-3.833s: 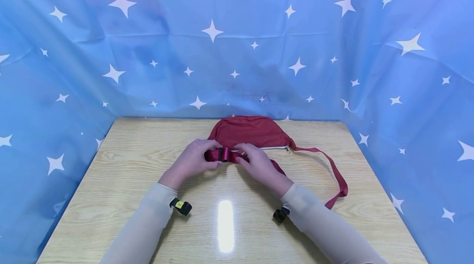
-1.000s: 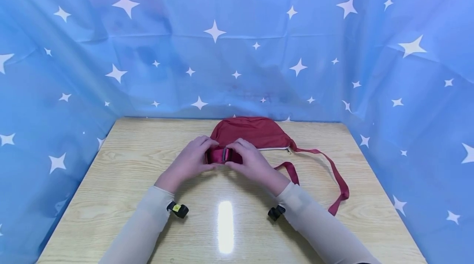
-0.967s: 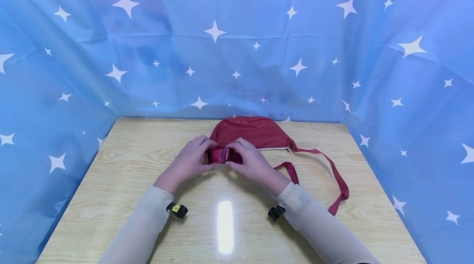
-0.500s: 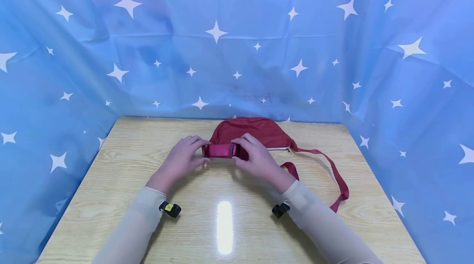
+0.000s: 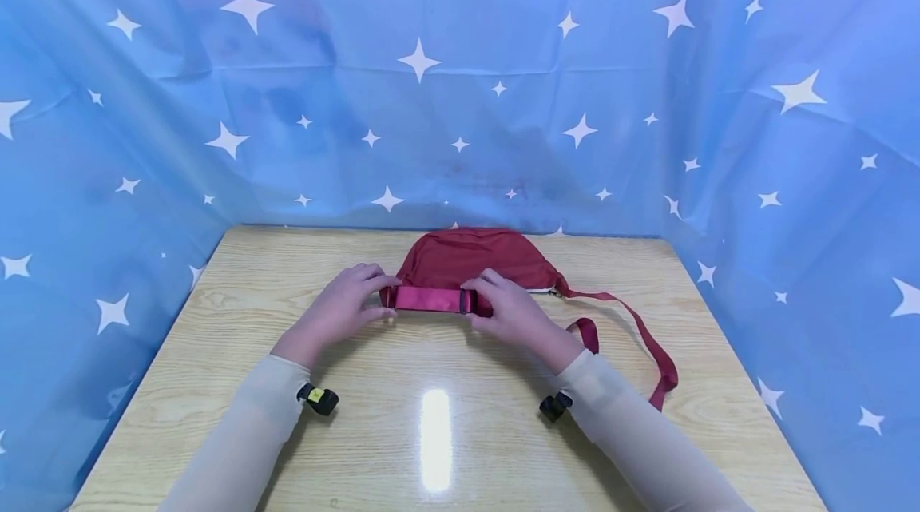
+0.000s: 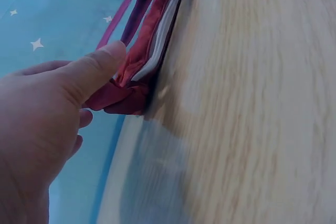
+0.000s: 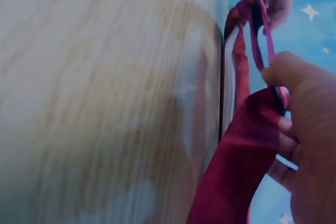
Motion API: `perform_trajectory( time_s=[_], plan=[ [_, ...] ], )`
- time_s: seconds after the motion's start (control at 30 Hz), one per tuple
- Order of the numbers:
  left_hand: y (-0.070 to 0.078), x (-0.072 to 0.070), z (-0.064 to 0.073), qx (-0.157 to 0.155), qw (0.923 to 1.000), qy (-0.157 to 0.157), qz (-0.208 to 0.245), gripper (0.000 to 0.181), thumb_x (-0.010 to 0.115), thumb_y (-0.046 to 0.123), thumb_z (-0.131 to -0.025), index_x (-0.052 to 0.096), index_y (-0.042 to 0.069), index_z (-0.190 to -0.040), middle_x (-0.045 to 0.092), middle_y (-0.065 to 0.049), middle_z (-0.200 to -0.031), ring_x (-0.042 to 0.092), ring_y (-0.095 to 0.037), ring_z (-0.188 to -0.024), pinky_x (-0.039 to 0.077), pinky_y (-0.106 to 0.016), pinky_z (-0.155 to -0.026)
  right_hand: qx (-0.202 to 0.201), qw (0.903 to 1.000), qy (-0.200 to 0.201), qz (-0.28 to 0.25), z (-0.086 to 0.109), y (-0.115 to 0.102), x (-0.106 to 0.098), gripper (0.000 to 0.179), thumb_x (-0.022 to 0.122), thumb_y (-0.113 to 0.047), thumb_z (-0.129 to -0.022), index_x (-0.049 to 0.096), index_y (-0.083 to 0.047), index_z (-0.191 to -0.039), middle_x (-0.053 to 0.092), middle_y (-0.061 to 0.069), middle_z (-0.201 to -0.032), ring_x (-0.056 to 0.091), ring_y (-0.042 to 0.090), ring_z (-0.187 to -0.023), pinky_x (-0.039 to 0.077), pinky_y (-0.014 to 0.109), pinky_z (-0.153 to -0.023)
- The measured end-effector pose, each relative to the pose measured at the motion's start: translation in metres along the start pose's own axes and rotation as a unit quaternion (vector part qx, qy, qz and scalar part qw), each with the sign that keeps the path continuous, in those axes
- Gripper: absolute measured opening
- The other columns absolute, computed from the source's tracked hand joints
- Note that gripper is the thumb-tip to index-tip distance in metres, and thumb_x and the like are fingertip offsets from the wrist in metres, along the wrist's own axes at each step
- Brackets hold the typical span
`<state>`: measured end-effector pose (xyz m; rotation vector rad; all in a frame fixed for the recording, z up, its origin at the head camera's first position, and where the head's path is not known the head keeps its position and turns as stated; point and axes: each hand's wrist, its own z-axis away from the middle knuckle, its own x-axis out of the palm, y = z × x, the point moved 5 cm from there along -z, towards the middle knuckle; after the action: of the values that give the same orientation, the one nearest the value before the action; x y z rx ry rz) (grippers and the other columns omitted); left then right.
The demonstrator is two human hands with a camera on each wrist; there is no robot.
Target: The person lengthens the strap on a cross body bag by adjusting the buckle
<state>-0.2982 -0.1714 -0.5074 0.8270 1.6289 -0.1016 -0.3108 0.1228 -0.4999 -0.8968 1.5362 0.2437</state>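
A dark red waist bag (image 5: 474, 256) lies at the back of the table, its white zipper (image 6: 164, 30) along the near edge. In front of it a shiny red strap (image 5: 429, 299) is stretched flat between the two hands. The left hand (image 5: 338, 308) pinches the strap's left end by the bag's corner, thumb below and fingers above. At the other end the right hand (image 5: 516, 319) grips the strap at a black slider buckle (image 5: 465, 301). The right wrist view shows the strap as a doubled loop, with a wide tail (image 7: 236, 150) hanging past the right fingers.
More strap (image 5: 650, 344) curves from the bag's right corner across the table and passes behind the right forearm. The wooden table (image 5: 359, 448) ends at a blue curtain (image 5: 460, 97) with white stars at the back and sides.
The hands have moved apart, left hand leftward and right hand rightward. The slider buckle has moved right, lengthening the strap stretch between them. The bag has shifted slightly left.
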Motion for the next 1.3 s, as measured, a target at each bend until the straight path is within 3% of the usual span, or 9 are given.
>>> perform_trajectory(
  time_s=[0.17, 0.43, 0.73, 1.07, 1.3],
  plan=[
    [-0.004, 0.007, -0.002, 0.016, 0.9997, -0.018, -0.006, 0.055, 0.093, 0.035, -0.092, 0.077, 0.013, -0.139, 0.064, 0.001, -0.111, 0.056, -0.02, -0.099, 0.05, -0.044, -0.092, 0.011, 0.9991, -0.04, 0.006, -0.003, 0.003, 0.013, 0.049, 0.085, -0.028, -0.095, 0.072, -0.012, -0.14, 0.062, 0.001, -0.115, 0.056, 0.015, -0.087, 0.051, 0.035, -0.078],
    [-0.012, 0.013, -0.007, 0.019, 0.9989, -0.04, -0.014, 0.053, 0.092, 0.034, -0.093, 0.077, 0.011, -0.139, 0.065, -0.001, -0.114, 0.054, -0.022, -0.103, 0.048, -0.045, -0.093, 0.038, 0.9959, -0.081, 0.013, -0.006, 0.005, 0.025, 0.048, 0.088, -0.03, -0.095, 0.074, -0.01, -0.136, 0.065, 0.001, -0.113, 0.059, 0.017, -0.092, 0.054, 0.037, -0.084],
    [-0.024, 0.013, -0.016, -0.006, 0.9986, -0.041, -0.032, 0.054, 0.093, 0.034, -0.092, 0.078, 0.013, -0.139, 0.064, -0.002, -0.115, 0.054, -0.024, -0.104, 0.047, -0.045, -0.091, 0.031, 0.9957, -0.088, 0.003, -0.023, 0.005, 0.023, 0.034, 0.087, -0.024, -0.097, 0.077, -0.011, -0.127, 0.064, 0.001, -0.108, 0.055, 0.018, -0.095, 0.051, 0.037, -0.085],
    [-0.027, 0.017, -0.013, -0.036, 0.9985, -0.041, 0.001, 0.058, 0.093, 0.032, -0.092, 0.074, 0.017, -0.145, 0.062, -0.001, -0.116, 0.055, -0.022, -0.105, 0.048, -0.045, -0.095, 0.102, 0.99, -0.078, -0.058, -0.017, 0.013, 0.029, 0.044, 0.09, -0.025, -0.096, 0.077, -0.012, -0.137, 0.061, 0.001, -0.112, 0.052, 0.021, -0.107, 0.051, 0.04, -0.091],
    [-0.025, 0.018, -0.009, -0.041, 0.9984, -0.029, 0.026, 0.06, 0.096, 0.031, -0.09, 0.073, 0.017, -0.144, 0.062, 0.001, -0.122, 0.056, -0.022, -0.114, 0.049, -0.047, -0.103, 0.108, 0.99, -0.063, -0.066, -0.012, 0.01, 0.027, 0.052, 0.092, -0.025, -0.094, 0.075, -0.01, -0.141, 0.061, 0.001, -0.112, 0.053, 0.02, -0.108, 0.054, 0.04, -0.092]
  ],
)
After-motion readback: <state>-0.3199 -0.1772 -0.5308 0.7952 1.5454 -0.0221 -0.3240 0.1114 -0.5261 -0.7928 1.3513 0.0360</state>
